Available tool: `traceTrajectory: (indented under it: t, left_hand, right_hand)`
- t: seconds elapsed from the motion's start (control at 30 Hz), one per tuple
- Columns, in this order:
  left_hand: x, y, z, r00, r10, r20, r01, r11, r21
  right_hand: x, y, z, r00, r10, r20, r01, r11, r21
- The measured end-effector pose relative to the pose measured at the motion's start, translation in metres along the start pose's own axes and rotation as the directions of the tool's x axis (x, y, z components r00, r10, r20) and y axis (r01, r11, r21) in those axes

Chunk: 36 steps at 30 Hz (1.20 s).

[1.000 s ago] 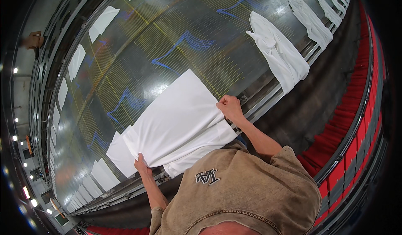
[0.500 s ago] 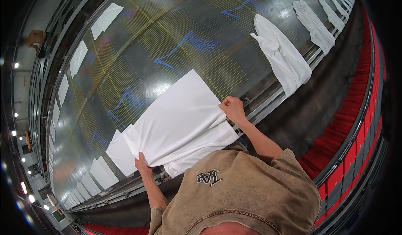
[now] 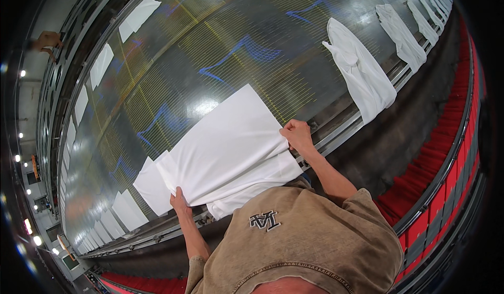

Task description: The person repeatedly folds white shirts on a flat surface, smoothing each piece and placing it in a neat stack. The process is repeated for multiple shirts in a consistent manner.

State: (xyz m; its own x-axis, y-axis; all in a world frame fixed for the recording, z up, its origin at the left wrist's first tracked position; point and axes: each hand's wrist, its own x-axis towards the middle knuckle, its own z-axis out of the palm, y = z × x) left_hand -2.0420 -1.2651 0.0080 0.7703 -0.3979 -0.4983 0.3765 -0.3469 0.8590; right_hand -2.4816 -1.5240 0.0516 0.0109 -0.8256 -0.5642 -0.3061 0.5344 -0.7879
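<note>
A white piece of fabric (image 3: 226, 142) lies over the near edge of a long dark table (image 3: 294, 42), its far part flat and its near part creased and hanging toward my body. With finger and thumb, my right hand (image 3: 297, 135) pinches its right edge. My left hand (image 3: 180, 199) grips the lower left side, where the cloth gathers into small folds. Just left of that hand, another flat white piece (image 3: 150, 184) shows from beside the fabric. Part of my left fingers is hidden by the cloth.
Yellow ruled lines and blue marks cover the tabletop. Loosely draped white fabric (image 3: 362, 76) and several similar pieces rest along the near metal rail (image 3: 344, 131) to the right. Flat white pieces (image 3: 128, 212) line the left. Red cloth (image 3: 420, 163) runs behind me. Across the table is another person's arm (image 3: 47, 41).
My view has shifted slightly, so the table appears a little displaced. Both hands keep their hold on the fabric, which looks almost unmoved. The other person's arm across the table has changed position.
</note>
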Motion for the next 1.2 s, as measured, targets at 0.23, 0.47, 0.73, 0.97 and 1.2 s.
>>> traceTrajectory:
  t: [0.23,0.47,0.73,0.97,1.2]
  left_hand:
    - [-0.036,0.028,0.035,0.906,0.386,-0.172,-0.177,0.716,0.675]
    - [-0.072,0.043,0.155,0.597,0.612,0.519,-0.736,0.162,0.657]
    - [-0.090,0.013,0.317,0.326,0.248,0.912,-0.929,-0.097,0.358]
    - [-0.121,-0.012,0.321,0.224,0.161,0.961,-0.952,-0.176,0.252]
    - [-0.080,0.007,0.348,0.263,0.268,0.927,-0.938,-0.154,0.311]
  right_hand:
    - [-0.001,0.001,-0.001,0.999,0.034,0.002,-0.034,0.999,0.040]
    - [0.004,0.009,0.003,0.997,-0.061,-0.050,0.055,0.993,-0.107]
    - [0.001,0.005,0.000,1.000,0.023,-0.005,-0.024,1.000,-0.018]
    - [0.003,0.015,0.002,0.985,-0.167,-0.051,0.161,0.980,-0.115]
    - [-0.005,0.005,-0.003,0.989,-0.130,-0.070,0.089,0.904,-0.418]
